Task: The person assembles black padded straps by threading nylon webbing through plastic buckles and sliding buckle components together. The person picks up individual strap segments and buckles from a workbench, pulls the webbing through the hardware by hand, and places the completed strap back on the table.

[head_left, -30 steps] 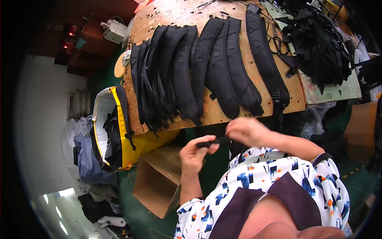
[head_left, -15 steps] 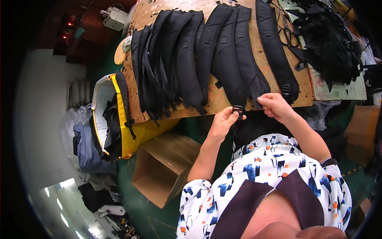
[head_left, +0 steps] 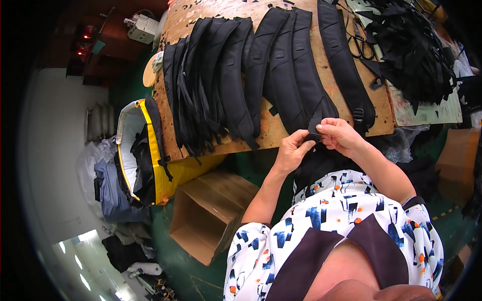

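At the near tabletop edge | black padded strap end is pinched by left hand and right hand | more straps are laid alongside

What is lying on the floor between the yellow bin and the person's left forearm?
In the head view, an open cardboard box lies there, between the yellow bin and the left forearm.

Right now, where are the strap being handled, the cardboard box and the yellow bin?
black padded strap (head_left: pixel 314 108), head view, lower padded part.
open cardboard box (head_left: pixel 201 228), head view, inner floor.
yellow bin (head_left: pixel 159 175), head view, yellow side wall.
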Demonstrator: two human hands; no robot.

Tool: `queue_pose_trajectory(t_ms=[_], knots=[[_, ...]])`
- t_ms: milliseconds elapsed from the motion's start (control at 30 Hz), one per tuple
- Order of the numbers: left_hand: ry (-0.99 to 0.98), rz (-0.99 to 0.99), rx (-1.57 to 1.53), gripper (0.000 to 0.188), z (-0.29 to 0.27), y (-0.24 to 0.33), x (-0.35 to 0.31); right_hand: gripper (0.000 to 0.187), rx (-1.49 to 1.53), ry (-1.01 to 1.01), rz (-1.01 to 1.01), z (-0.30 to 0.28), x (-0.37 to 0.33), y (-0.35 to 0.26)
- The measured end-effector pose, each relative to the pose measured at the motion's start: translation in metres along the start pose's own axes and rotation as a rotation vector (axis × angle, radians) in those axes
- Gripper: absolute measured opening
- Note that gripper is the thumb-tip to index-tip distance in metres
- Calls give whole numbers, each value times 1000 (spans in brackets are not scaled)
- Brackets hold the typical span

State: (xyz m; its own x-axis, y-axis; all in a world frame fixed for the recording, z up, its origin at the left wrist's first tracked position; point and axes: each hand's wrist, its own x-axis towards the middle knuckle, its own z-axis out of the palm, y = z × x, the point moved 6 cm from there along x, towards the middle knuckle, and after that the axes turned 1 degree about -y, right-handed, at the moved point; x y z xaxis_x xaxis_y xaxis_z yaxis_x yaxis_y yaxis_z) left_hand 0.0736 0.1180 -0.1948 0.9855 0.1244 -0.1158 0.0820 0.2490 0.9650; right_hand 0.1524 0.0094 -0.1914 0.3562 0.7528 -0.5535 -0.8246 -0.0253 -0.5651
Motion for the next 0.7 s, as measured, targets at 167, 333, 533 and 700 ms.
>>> queue_pose_trajectory(t_ms=[167, 333, 533, 700], knots=[[32, 22, -48, 28, 2, 6, 6, 15, -55, -107, 33, -6, -2, -2], [-9, 28, -45, 32, 7, 11, 11, 14, -181, -149, 34, -15, -2, -10], [-20, -16, -19, 28, 7, -2, 21, 16, -1166, 200, -577, 3, -27, -48], [-36, -50, -134, 28, 22, 9, 28, 19, -1453, 213, -1192, 29, -52, -56]])
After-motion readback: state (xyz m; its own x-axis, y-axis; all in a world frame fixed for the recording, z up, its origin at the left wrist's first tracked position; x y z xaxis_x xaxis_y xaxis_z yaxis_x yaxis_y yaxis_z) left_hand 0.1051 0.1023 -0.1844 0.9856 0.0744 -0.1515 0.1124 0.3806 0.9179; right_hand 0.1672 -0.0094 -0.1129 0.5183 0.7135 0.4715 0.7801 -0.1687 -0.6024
